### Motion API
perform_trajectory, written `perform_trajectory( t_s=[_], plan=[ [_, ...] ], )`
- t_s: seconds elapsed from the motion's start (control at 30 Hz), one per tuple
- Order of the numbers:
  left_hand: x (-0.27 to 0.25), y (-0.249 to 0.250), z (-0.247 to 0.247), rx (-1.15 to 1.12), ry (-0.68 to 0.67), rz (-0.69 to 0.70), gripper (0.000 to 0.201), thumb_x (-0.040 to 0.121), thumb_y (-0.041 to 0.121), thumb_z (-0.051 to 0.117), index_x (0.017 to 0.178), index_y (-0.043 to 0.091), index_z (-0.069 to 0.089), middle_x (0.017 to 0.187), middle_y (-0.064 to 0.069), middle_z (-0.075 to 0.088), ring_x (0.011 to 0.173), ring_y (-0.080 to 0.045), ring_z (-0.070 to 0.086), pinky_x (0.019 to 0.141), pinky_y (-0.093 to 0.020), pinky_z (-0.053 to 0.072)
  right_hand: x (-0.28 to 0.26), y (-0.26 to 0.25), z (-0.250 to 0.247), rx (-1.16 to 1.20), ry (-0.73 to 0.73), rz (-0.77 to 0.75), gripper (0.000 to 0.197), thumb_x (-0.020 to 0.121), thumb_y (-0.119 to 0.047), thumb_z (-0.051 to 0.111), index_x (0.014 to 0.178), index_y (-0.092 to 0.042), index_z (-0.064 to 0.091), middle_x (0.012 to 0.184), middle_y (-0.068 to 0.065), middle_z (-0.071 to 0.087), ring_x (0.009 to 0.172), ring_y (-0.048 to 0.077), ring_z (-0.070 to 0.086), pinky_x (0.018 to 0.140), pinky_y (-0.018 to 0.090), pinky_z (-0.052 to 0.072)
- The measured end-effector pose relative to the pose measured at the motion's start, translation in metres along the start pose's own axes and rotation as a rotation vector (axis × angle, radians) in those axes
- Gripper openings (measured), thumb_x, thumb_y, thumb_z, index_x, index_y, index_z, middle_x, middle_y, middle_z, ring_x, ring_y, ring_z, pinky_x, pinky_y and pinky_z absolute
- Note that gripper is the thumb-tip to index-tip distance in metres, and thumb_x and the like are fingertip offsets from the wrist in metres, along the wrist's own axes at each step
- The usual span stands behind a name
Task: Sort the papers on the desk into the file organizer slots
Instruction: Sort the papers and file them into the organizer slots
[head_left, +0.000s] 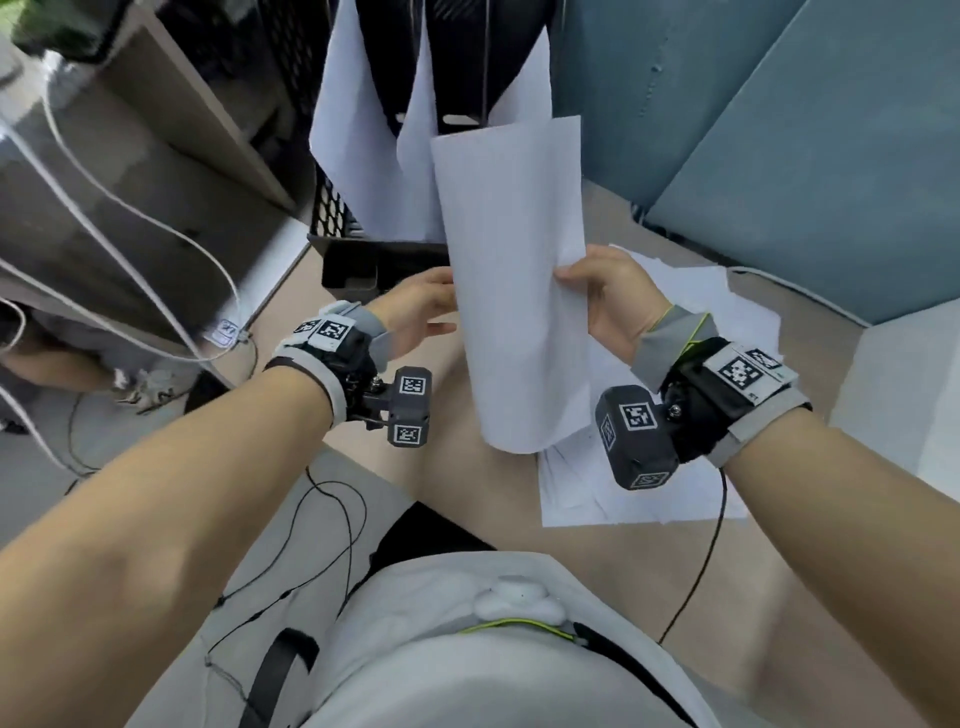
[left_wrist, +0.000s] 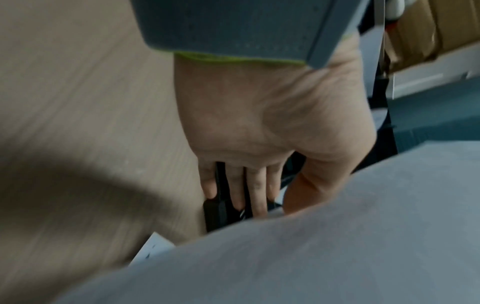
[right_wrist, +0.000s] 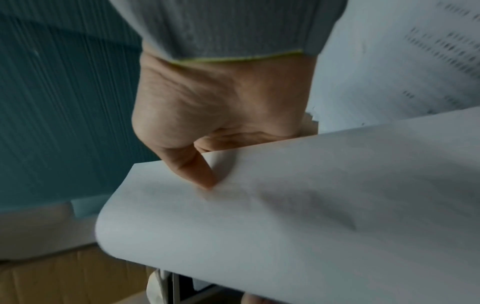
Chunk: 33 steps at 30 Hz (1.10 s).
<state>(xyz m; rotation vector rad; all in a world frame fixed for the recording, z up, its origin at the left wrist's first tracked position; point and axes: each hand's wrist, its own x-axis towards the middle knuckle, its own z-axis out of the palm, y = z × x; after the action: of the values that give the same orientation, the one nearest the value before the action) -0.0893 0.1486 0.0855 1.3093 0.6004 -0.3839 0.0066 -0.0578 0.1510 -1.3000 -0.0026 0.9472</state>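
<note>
Wooden desk (head_left: 613, 571) below. Black file organizer (head_left: 363, 260) at twelve o'clock, white sheets already standing in its slots. Loose papers (head_left: 727, 312) spread at three o'clock. One sheet (head_left: 509, 291) held above the desk, top edge near the organizer. Right hand (head_left: 608, 301) pinching its right edge, thumb on top. Left hand (head_left: 415, 312) fingers straight, touching its left edge

left hand (head_left: 415, 312) fingers: hidden behind held sheet (head_left: 514, 280)
file organizer (head_left: 363, 156): top cut off
wrist views: motion-blurred
</note>
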Motion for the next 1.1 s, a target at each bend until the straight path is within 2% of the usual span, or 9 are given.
perform_trajectory(
  t_s=[0.13, 0.27, 0.43, 0.53, 0.7, 0.77, 0.87, 1.0, 1.1],
  plan=[
    [-0.017, 0.0, -0.037, -0.136, 0.004, 0.063, 0.006, 0.087, 0.011, 0.06, 0.088, 0.016, 0.064, 0.083, -0.006, 0.049, 0.07, -0.015, 0.047, 0.074, -0.029, 0.051, 0.018, -0.003, 0.019, -0.13, 0.01, -0.017, 0.025, 0.088, 0.007, 0.046, 0.085, -0.008, 0.066, 0.077, 0.002, 0.072, 0.071, 0.017, 0.069, 0.069, 0.028, 0.057],
    [-0.025, -0.004, -0.07, -0.032, 0.208, 0.051, 0.022, 0.094, 0.007, 0.054, 0.074, 0.016, 0.058, 0.06, 0.003, 0.057, 0.05, -0.005, 0.052, 0.073, -0.028, 0.05, 0.032, -0.002, 0.028, -0.562, 0.015, -0.049, 0.018, 0.09, -0.001, 0.054, 0.078, -0.009, 0.065, 0.07, -0.005, 0.068, 0.062, 0.009, 0.064, 0.061, 0.025, 0.053],
    [-0.011, 0.007, -0.093, 0.194, 0.446, 0.029, 0.007, 0.092, 0.015, 0.057, 0.096, 0.015, 0.063, 0.084, 0.0, 0.066, 0.073, -0.013, 0.063, 0.064, -0.022, 0.049, 0.039, -0.012, 0.036, -0.966, 0.003, -0.195, 0.037, 0.084, -0.023, 0.056, 0.077, 0.013, 0.057, 0.064, 0.007, 0.051, 0.058, 0.014, 0.044, 0.051, 0.024, 0.041],
    [0.003, 0.016, -0.103, 0.325, 0.572, 0.0, 0.022, 0.088, 0.027, 0.064, 0.107, 0.017, 0.06, 0.095, -0.003, 0.066, 0.068, -0.012, 0.061, 0.056, -0.024, 0.046, 0.035, -0.028, 0.048, -1.063, 0.07, -0.368, 0.031, 0.088, -0.013, 0.054, 0.069, 0.011, 0.052, 0.062, 0.011, 0.042, 0.057, 0.012, 0.034, 0.047, 0.019, 0.031],
    [0.025, 0.05, -0.105, 0.673, 0.603, 0.036, 0.032, 0.082, 0.045, 0.057, 0.086, 0.014, 0.063, 0.088, -0.007, 0.069, 0.076, -0.03, 0.066, 0.073, -0.036, 0.053, 0.032, -0.051, 0.072, -1.063, 0.178, -0.572, 0.031, 0.081, -0.019, 0.047, 0.059, 0.003, 0.042, 0.058, 0.016, 0.037, 0.059, 0.021, 0.029, 0.053, 0.033, 0.025],
    [0.035, 0.061, -0.105, 0.737, 0.642, 0.041, 0.042, 0.087, 0.042, 0.049, 0.09, 0.004, 0.066, 0.086, -0.013, 0.069, 0.076, -0.033, 0.065, 0.076, -0.039, 0.054, 0.035, -0.057, 0.081, -1.049, 0.232, -0.605, 0.034, 0.082, -0.021, 0.047, 0.061, 0.005, 0.044, 0.057, 0.023, 0.043, 0.057, 0.03, 0.033, 0.053, 0.035, 0.029],
    [0.05, 0.065, -0.11, 0.821, 0.709, -0.004, 0.052, 0.075, 0.048, 0.033, 0.084, 0.007, 0.063, 0.084, -0.013, 0.07, 0.071, -0.033, 0.064, 0.08, -0.042, 0.053, 0.043, -0.062, 0.093, -1.002, 0.289, -0.647, 0.038, 0.085, -0.025, 0.048, 0.063, 0.005, 0.052, 0.054, 0.02, 0.058, 0.053, 0.035, 0.054, 0.057, 0.04, 0.046],
    [0.05, 0.072, -0.108, 0.874, 0.724, -0.042, 0.034, 0.081, 0.039, 0.038, 0.083, 0.01, 0.054, 0.089, -0.016, 0.067, 0.079, -0.036, 0.06, 0.083, -0.043, 0.051, 0.067, -0.058, 0.117, -1.031, 0.292, -0.631, 0.04, 0.09, -0.022, 0.045, 0.056, -0.003, 0.05, 0.054, 0.01, 0.067, 0.043, -0.002, 0.057, 0.06, 0.035, 0.05],
    [0.049, 0.073, -0.109, 0.906, 0.698, -0.027, 0.037, 0.085, 0.036, 0.04, 0.097, 0.006, 0.059, 0.098, -0.017, 0.065, 0.084, -0.036, 0.058, 0.085, -0.043, 0.05, 0.099, -0.049, 0.143, -1.1, 0.23, -0.593, 0.036, 0.093, -0.023, 0.038, 0.057, -0.019, 0.041, 0.066, 0.011, 0.071, 0.063, 0.018, 0.07, 0.067, 0.04, 0.051]
  ],
)
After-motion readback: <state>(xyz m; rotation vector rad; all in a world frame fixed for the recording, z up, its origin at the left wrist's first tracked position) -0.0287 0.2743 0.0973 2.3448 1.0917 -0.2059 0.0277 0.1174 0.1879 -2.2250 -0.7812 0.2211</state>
